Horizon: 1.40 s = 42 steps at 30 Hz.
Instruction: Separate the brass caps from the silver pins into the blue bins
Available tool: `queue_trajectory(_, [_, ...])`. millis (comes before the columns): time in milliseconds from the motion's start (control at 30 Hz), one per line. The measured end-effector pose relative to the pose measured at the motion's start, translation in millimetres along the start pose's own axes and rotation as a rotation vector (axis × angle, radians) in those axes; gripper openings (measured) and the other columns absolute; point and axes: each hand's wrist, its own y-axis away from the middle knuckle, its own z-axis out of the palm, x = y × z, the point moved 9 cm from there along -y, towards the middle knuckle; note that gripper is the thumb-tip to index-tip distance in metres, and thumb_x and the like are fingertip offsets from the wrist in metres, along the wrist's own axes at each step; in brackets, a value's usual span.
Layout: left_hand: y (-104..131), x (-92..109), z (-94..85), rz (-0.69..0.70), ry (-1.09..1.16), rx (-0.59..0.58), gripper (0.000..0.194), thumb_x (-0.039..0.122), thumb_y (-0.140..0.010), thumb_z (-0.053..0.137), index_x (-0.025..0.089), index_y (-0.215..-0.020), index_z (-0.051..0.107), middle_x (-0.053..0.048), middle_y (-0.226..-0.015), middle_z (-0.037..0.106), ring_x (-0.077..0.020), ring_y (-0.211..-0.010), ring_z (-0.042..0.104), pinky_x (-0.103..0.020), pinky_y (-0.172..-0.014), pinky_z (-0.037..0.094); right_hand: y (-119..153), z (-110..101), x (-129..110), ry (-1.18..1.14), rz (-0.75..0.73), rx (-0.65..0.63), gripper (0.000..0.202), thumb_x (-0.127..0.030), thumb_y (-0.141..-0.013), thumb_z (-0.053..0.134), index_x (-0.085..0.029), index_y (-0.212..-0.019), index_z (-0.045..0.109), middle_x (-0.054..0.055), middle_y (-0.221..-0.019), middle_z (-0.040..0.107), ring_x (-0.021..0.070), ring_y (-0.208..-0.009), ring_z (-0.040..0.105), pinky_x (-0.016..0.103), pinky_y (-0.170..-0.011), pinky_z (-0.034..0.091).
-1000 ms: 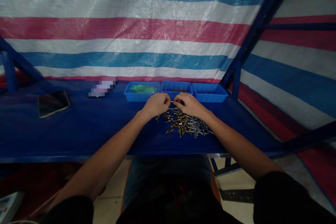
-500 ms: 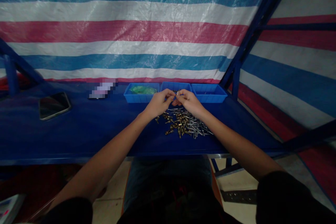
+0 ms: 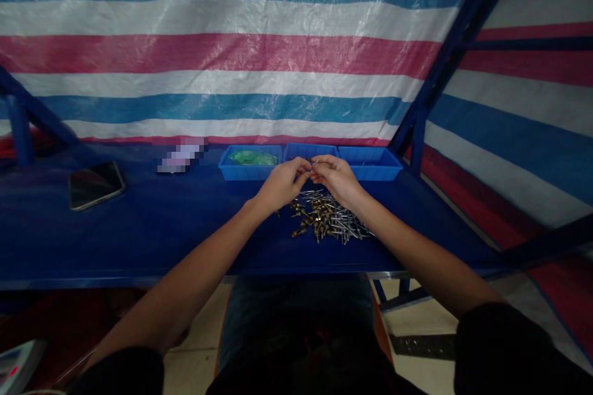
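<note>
My left hand and my right hand meet fingertip to fingertip just in front of the middle blue bin. Both are pinched closed around something small, too hidden to name. Below them on the blue table lies a loose pile of small metal parts: brass-coloured pieces on the left and silver pins on the right. The right wrist passes over the pile's right edge.
The left blue bin holds a green plastic bag. A right blue bin stands beside the middle one. A phone lies at the left, near a blurred-out item. Blue frame bars flank the table.
Both hands stay at the same place, still pinched together. The fingers of my right hand have shifted slightly, and the small silver glint between the fingertips is less visible.
</note>
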Motion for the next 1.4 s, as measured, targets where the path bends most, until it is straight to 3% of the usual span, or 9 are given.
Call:
queue_trajectory(567, [-3.4, -14.8, 1.6, -0.125, 0.4, -0.011, 0.008, 0.018, -0.086, 0.053, 0.016, -0.092, 0.057, -0.004, -0.085, 0.068, -0.0134, -0.076, 0.063, -0.029, -0.075, 0.052, 3.5, 3.5, -3.1, -0.1, 0.019, -0.03, 0.024, -0.023, -0.063, 0.076, -0.02, -0.081, 0.061, -0.002, -0.065, 0.064, 0.0112, -0.062, 0.061, 0.026, -0.06, 0.05])
queue_trajectory(867, [-2.9, -16.8, 0.1, -0.139, 0.439, -0.011, 0.009, 0.024, -0.086, 0.055, 0.016, -0.091, 0.059, -0.003, -0.081, 0.069, -0.0131, -0.075, 0.065, -0.028, -0.074, 0.053, 5.2, 6.1, -0.3, -0.115, 0.07, -0.074, 0.021, -0.023, -0.065, 0.076, -0.02, -0.08, 0.061, -0.002, -0.066, 0.065, 0.0122, -0.066, 0.063, 0.028, -0.065, 0.052])
queue_trajectory(1133, [-2.5, -8.5, -13.4, -0.063, 0.28, -0.053, 0.012, 0.026, -0.082, 0.062, 0.016, -0.085, 0.068, -0.002, -0.079, 0.071, -0.0127, -0.07, 0.062, -0.025, -0.064, 0.048, 6.4, 9.2, 4.9, -0.093, 0.134, -0.174, 0.017, -0.022, -0.066, 0.077, -0.019, -0.078, 0.065, 0.001, -0.068, 0.068, 0.0123, -0.063, 0.064, 0.028, -0.066, 0.054])
queue_trajectory(1400, [0.0, -4.4, -12.8, -0.062, 0.293, 0.019, 0.011, 0.025, -0.085, 0.058, 0.016, -0.088, 0.064, -0.004, -0.084, 0.071, -0.0128, -0.072, 0.062, -0.025, -0.065, 0.048, 7.7, 10.4, 5.4, -0.168, 0.166, -0.146, 0.012, -0.018, -0.069, 0.076, -0.018, -0.077, 0.067, 0.002, -0.069, 0.07, 0.012, -0.067, 0.066, 0.027, -0.069, 0.056])
